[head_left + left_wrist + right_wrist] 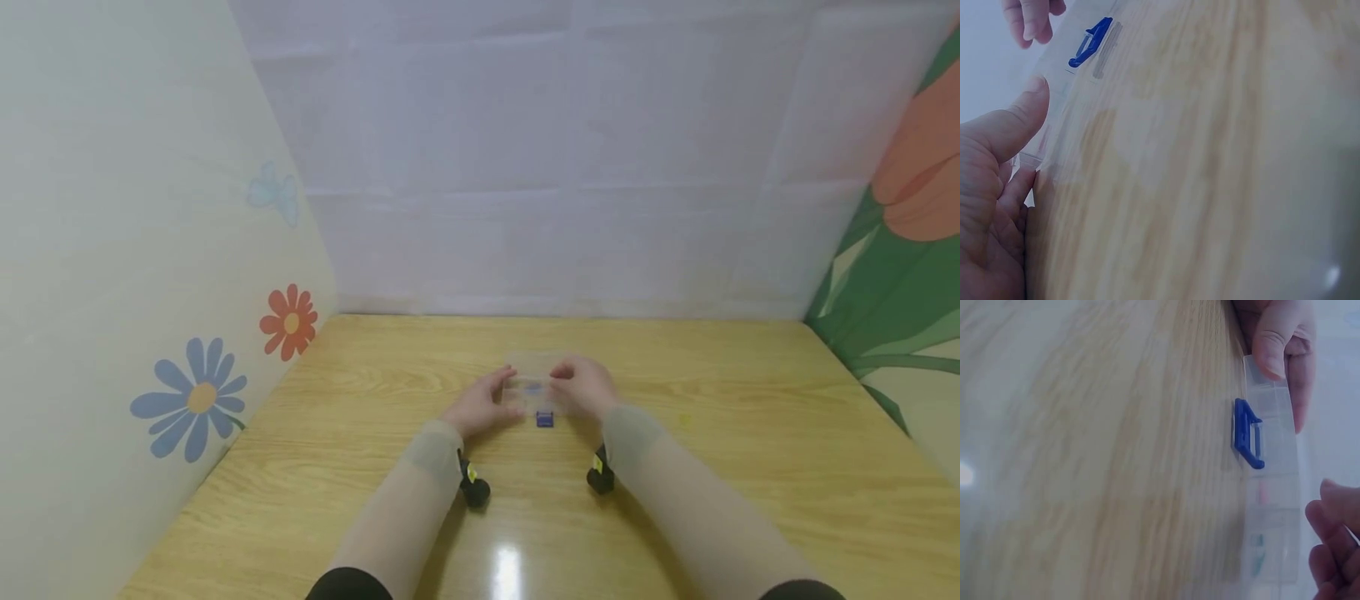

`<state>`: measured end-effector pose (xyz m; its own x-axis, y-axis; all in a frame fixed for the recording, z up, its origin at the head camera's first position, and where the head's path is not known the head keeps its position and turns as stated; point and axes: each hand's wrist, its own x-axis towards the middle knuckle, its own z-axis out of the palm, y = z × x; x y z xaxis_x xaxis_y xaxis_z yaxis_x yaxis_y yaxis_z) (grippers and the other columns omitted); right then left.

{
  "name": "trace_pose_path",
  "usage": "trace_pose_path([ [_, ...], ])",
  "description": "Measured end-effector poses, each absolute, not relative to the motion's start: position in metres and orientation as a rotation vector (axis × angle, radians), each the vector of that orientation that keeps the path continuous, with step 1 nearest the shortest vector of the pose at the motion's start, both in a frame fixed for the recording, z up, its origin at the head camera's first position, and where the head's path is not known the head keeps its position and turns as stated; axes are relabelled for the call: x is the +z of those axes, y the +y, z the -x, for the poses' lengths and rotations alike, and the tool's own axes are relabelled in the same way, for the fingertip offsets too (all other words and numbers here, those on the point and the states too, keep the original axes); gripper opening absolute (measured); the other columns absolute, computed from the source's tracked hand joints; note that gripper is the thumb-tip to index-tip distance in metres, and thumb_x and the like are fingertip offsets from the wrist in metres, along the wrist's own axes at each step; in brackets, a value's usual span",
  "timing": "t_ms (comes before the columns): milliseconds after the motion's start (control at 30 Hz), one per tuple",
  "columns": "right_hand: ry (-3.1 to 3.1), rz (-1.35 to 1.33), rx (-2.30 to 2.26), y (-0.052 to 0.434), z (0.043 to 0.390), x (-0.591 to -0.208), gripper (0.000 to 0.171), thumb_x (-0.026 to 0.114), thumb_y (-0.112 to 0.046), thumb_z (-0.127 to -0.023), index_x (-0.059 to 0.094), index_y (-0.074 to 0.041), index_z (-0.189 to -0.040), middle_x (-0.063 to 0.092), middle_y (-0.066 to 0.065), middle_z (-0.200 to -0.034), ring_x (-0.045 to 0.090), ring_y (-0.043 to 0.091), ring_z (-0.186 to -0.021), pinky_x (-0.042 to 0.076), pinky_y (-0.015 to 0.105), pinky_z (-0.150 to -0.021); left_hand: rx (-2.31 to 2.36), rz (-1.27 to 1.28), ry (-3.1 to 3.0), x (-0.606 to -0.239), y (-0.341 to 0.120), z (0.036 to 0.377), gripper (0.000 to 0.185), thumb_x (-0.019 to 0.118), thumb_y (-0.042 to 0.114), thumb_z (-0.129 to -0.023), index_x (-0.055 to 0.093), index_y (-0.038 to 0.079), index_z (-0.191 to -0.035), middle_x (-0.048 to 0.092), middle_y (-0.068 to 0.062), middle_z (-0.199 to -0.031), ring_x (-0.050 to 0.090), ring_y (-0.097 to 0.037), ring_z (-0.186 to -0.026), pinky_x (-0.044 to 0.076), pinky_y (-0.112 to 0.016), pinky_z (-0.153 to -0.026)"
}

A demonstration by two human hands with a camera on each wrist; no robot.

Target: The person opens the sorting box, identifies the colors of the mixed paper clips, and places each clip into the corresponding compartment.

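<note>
- Dark sleeve ends [348, 586] sit nearest, at the lower edge of the head view.
- Clear plastic box [1279, 456] with a blue latch [1242, 434] sits on the desk [712, 467], between left hand [483, 407] and right hand [588, 387].
- Left hand holds the box's left end, thumb in front, apart from the fingers.
- Right hand is at the box's right part, thumb and forefinger close together, other fingers curled; whether they pinch anything, I cannot tell.
- The box looks light, stiff, slick and somewhat brittle, the latch likely its weakest part; the end walls seem the best hold.
</note>
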<state>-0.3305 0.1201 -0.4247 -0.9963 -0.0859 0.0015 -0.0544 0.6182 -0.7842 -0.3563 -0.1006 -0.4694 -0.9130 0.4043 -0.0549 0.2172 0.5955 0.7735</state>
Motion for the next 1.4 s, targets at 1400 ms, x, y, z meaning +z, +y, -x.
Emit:
trace_pose_path([
  [1400,2.606,-0.161,-1.485,0.265,0.269,-0.434,0.039,0.061,-0.019,-0.093,0.055,0.002,-0.125,0.053,0.022,-0.128,0.05,0.036,-0.113,0.04,0.053,-0.097,1.244,-0.47,2.57,-0.464,-0.099,0.35,0.08,0.078,0.036,-0.08,0.037,0.025,-0.149,0.024,0.011,-0.157,0.025,-0.019,-0.142,0.019,-0.041,-0.117],
])
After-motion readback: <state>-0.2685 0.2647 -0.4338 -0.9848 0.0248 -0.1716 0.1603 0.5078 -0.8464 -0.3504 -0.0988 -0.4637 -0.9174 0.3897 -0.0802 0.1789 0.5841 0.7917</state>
